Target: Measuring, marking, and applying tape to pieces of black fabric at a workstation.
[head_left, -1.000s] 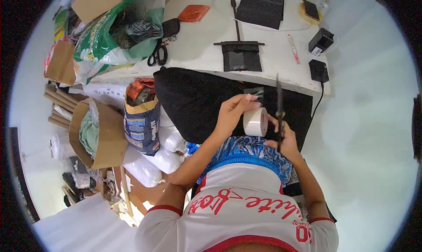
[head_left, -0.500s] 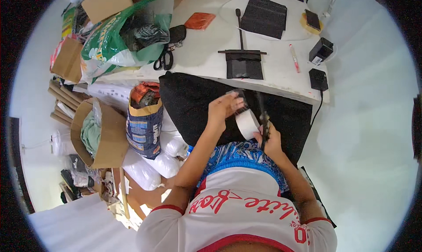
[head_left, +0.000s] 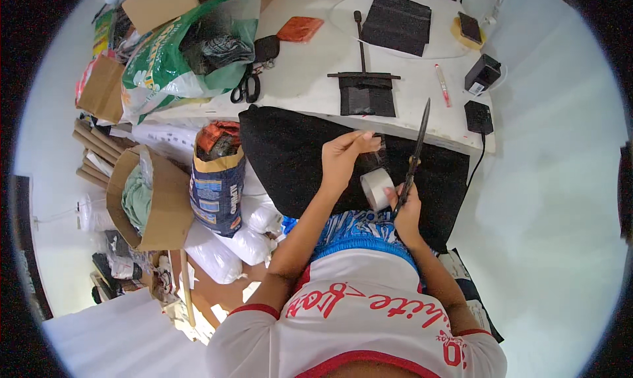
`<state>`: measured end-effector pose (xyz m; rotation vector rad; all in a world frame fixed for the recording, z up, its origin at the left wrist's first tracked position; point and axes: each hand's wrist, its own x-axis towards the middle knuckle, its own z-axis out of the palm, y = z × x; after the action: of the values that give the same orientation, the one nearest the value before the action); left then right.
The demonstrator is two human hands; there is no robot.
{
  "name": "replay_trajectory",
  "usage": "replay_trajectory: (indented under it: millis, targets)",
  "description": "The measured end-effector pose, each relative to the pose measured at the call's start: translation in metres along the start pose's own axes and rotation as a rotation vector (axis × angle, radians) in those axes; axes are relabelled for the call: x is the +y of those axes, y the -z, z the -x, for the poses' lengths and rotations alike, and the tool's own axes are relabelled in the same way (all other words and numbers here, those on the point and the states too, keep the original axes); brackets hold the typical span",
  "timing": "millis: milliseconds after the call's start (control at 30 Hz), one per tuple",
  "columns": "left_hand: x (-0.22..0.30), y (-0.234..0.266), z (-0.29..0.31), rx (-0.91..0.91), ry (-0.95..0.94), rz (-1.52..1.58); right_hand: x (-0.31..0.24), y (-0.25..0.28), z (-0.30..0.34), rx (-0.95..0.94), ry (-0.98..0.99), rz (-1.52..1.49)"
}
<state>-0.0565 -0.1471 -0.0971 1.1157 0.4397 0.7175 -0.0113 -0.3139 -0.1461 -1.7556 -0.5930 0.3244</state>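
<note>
My left hand [head_left: 346, 157] is closed in a pinch at the loose end of a strip of clear tape [head_left: 376, 155]. The strip runs down to a roll of clear tape [head_left: 377, 188] just below. My right hand [head_left: 407, 210] grips dark scissors [head_left: 414, 160], blades pointing up and away, and its thumb and fingers also press on the roll's right side. Whether the blades are parted is hard to tell. Beneath both hands a black cloth [head_left: 290, 160] lies over my lap and up to the table edge.
On the white table [head_left: 303, 81] are a black fabric piece with a rod [head_left: 366, 94], folded black cloth [head_left: 395, 25], a red pen [head_left: 442, 86], black scissors [head_left: 246, 88] and a phone [head_left: 469, 28] on a tape roll. An open carton [head_left: 158, 213] and paper bag [head_left: 216, 193] stand left.
The scissors in my right hand have swung so their blades point up and right. My left hand and the tape roll have shifted a little to the right.
</note>
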Motion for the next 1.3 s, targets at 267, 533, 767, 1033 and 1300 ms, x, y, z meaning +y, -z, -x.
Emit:
replay_trajectory:
  millis: [267,533,767,1033,1300]
  targets:
    - [-0.029,0.017,-0.014,-0.245,0.210,-0.038,0.040,0.015,0.000,-0.084,-0.010,0.071]
    - [-0.034,0.028,-0.036,-0.402,0.233,-0.079,-0.023,0.152,-0.056,-0.468,-0.132,0.688]
    - [-0.033,0.024,-0.036,-0.472,0.168,-0.080,-0.043,0.200,-0.083,-0.676,0.210,0.859]
    - [-0.029,0.026,-0.034,-0.482,0.106,-0.089,-0.043,0.185,-0.114,-0.676,0.300,0.955]
    - [-0.033,0.031,-0.043,-0.560,0.137,-0.068,-0.050,0.181,-0.125,-0.723,0.270,0.974]
